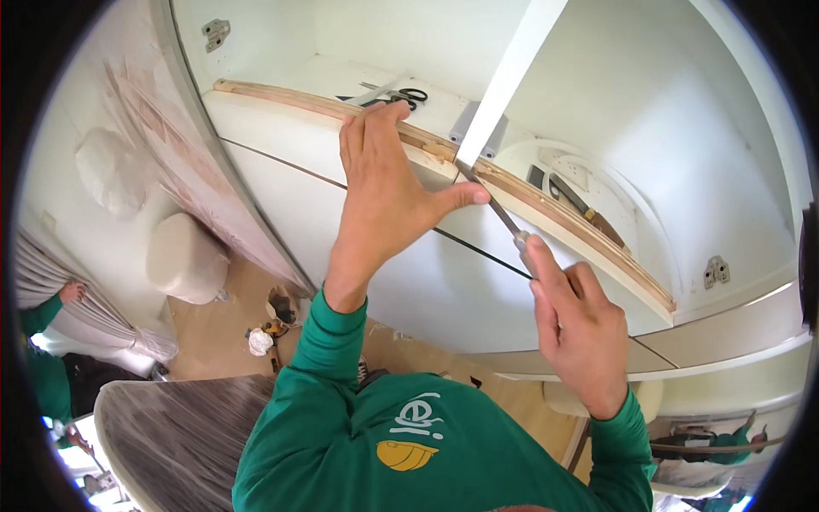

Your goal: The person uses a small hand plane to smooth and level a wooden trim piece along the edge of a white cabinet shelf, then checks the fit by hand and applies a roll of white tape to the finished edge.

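My right hand (pixel 580 324) is closed round the handle of a chisel (pixel 503 213), with the index finger stretched along it. The narrow metal blade slants up to the left. Its tip meets the wooden strip (pixel 546 207) at the foot of a white upright divider (pixel 512 77). Most of the handle is hidden in my grip. My left hand (pixel 380 183) lies over the strip farther left, fingers extended across the edge. The left thumb reaches out beside the blade; I cannot tell whether it touches.
Scissors (pixel 411 96) lie inside the white cabinet, behind my left fingers. A handled tool (pixel 573 196) lies in the right compartment. Hinge plates (pixel 217 34) sit on the cabinet walls. A plastic-covered chair (pixel 171 435) stands behind me at left. Another person's green sleeve (pixel 43 316) shows at far left.
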Demonstrator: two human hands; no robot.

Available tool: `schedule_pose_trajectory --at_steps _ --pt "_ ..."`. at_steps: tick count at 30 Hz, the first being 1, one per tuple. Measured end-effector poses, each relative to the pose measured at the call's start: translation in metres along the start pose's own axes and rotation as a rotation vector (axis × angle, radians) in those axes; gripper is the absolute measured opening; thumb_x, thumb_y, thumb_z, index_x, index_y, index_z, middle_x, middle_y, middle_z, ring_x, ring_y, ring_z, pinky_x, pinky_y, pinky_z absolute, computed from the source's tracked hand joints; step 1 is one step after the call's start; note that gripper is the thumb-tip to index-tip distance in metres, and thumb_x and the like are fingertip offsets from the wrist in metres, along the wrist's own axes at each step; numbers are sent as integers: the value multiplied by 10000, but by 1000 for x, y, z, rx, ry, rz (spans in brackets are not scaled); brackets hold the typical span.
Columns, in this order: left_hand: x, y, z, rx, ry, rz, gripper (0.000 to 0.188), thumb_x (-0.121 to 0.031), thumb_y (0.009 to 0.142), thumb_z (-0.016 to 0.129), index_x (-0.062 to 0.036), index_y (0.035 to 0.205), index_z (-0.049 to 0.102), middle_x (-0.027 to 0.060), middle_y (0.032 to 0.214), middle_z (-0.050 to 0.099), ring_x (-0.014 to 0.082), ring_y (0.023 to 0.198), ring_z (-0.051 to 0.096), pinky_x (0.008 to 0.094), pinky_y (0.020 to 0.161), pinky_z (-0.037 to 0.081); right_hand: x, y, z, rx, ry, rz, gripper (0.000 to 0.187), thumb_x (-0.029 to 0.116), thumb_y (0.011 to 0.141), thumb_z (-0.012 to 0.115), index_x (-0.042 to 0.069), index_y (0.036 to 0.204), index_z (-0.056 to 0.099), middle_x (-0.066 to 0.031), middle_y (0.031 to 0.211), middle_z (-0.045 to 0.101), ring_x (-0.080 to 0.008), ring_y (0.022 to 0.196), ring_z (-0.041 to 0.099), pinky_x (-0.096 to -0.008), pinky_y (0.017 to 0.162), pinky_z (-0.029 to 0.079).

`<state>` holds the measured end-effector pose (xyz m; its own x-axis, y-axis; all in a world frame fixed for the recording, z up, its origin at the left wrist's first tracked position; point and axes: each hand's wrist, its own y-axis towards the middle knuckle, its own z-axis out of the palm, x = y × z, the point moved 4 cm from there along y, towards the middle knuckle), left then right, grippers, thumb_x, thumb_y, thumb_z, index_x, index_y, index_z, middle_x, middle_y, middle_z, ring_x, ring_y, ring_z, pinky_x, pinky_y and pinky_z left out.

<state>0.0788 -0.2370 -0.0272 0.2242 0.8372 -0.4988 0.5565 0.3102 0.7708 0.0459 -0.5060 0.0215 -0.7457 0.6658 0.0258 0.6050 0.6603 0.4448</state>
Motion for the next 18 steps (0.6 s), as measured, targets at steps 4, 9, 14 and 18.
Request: schedule_pose_trajectory --at_steps 4,9,14,18 --pt "3 0 2 -33 -15 40 1326 -685 617 1042 79 1533 461 245 1498 566 444 1458 449 575 1243 396 8 7 2 17 -34 4 613 136 1052 770 223 1644 633 -38 876 544 -193 651 610 -401 560 553" --pt "0 1 2 -26 -7 34 1323 -702 624 1026 78 1532 462 245 1495 567 448 1455 452 581 1244 388 6 5 4 -2 -11 1 617 146 1051 777 218 1646 629 -34 878 545 -189 653 612 -400 558 551" --pt "-4 -1 3 -26 28 46 1316 -704 625 1025 70 1531 467 233 1488 573 441 1447 456 577 1251 376 3 -6 5 6 -16 20 627 145 1051 776 225 1654 624 -29 880 545 -182 657 611 -396 554 550" --pt "1 0 0 2 19 10 1320 -703 618 1029 66 1533 469 226 1490 576 435 1444 458 568 1248 382 3 5 8 16 6 -5 632 146 1051 775 230 1658 621 -26 883 541 -175 659 604 -389 550 549"
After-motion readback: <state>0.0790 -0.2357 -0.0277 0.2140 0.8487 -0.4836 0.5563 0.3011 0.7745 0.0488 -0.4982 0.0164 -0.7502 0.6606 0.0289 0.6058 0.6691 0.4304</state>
